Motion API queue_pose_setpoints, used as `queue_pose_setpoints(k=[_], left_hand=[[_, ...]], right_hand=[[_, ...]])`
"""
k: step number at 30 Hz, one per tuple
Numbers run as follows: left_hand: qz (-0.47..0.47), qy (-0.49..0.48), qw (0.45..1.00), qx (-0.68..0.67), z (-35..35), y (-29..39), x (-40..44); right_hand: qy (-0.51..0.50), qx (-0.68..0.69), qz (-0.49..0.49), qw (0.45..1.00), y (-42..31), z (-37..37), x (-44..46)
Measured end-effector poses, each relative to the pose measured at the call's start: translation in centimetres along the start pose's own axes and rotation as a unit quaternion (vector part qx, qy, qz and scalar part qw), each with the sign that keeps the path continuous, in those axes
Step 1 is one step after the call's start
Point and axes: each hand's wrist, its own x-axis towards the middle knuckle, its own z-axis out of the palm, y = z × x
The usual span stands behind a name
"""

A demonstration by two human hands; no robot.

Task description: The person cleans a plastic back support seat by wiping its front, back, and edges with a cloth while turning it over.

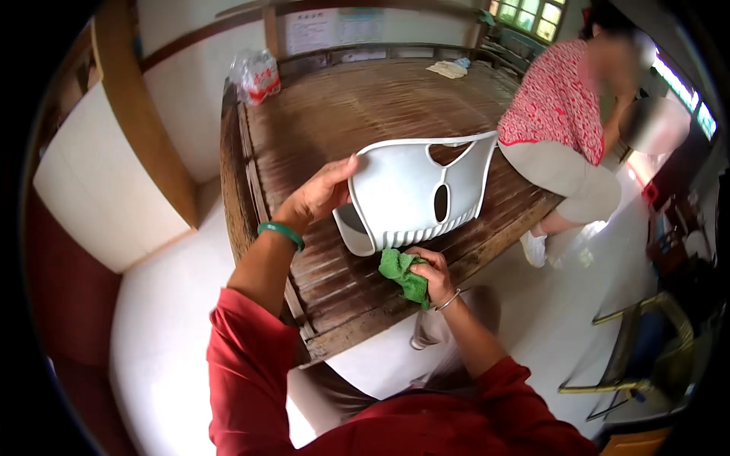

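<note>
A white moulded plastic seat with oval cut-outs and a ribbed lower edge stands tilted on the slatted wooden bed. My left hand grips the seat's left edge, thumb and fingers closed round the rim. A green bracelet circles that wrist. Just below the ribbed edge, my right hand is closed on a crumpled green cloth. The cloth is close to the seat's lower rim; whether they touch I cannot tell. Part of the seat's far side is hidden.
Another person in a red patterned top sits on the bed's right edge. A plastic-wrapped pack stands at the far left corner. A pale cloth lies at the back. A folding chair stands at lower right, a cabinet at left.
</note>
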Motion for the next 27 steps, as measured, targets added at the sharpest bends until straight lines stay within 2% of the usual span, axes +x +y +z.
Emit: queue_pose_setpoints(k=[4, 6, 9, 11, 13, 15, 16, 17, 19, 20, 21, 22, 23, 24, 27], left_hand=[[-0.018, -0.010, 1.000, 0.021, 0.3, 0.4, 0.3], [-0.003, -0.017, 0.999, 0.031, -0.1, 0.0, 0.6], [-0.002, -0.012, 1.000, 0.013, 0.3, 0.7, 0.3], [0.008, -0.010, 1.000, 0.000, 0.8, 1.1, 0.0], [0.010, -0.001, 1.000, 0.016, 0.8, 1.2, 0.1], [0.009, 0.009, 0.999, 0.044, 0.9, 1.6, -0.2], [0.009, 0.010, 0.999, 0.042, 0.7, 1.3, -0.1], [0.048, 0.018, 0.997, 0.058, 0.6, 1.0, 0.1], [0.122, 0.009, 0.991, 0.054, 1.0, 0.7, 0.4], [0.120, 0.002, 0.991, 0.057, 0.8, 0.5, 0.8], [0.135, 0.041, 0.978, 0.151, 0.1, -0.2, 1.1], [0.151, 0.077, 0.955, 0.245, -0.6, -0.6, 1.4], [0.167, 0.083, 0.947, 0.262, -1.2, -1.0, 1.7], [0.122, 0.072, 0.961, 0.239, -1.0, -0.4, 1.5], [0.128, 0.051, 0.961, 0.242, 0.2, 0.7, 0.9]], right_hand=[[0.104, 0.153, 0.044, 0.982, -0.2, 0.6, -1.8], [0.179, 0.137, 0.035, 0.974, -1.8, 0.6, -1.9], [0.307, 0.182, -0.019, 0.934, -5.2, -0.4, -0.3], [0.312, 0.156, -0.109, 0.931, -9.2, -1.2, 1.5], [0.284, 0.022, -0.223, 0.932, -14.4, 0.0, 3.5], [0.310, -0.096, -0.271, 0.906, -17.6, 1.9, 6.4], [0.269, -0.313, -0.415, 0.811, -18.7, 1.8, 8.6], [0.208, -0.505, -0.528, 0.651, -19.4, 1.4, 10.8], [0.116, -0.551, -0.528, 0.635, -18.6, 3.4, 14.4], [0.056, -0.563, -0.398, 0.722, -17.4, 4.8, 14.9], [0.046, -0.649, -0.392, 0.650, -15.9, 5.8, 15.2], [0.074, -0.665, -0.443, 0.597, -15.3, 6.5, 15.8], [0.088, -0.659, -0.424, 0.615, -15.2, 6.5, 15.9], [0.098, -0.662, -0.422, 0.611, -15.2, 6.3, 16.1], [0.104, -0.654, -0.456, 0.595, -14.6, 5.0, 16.3]])
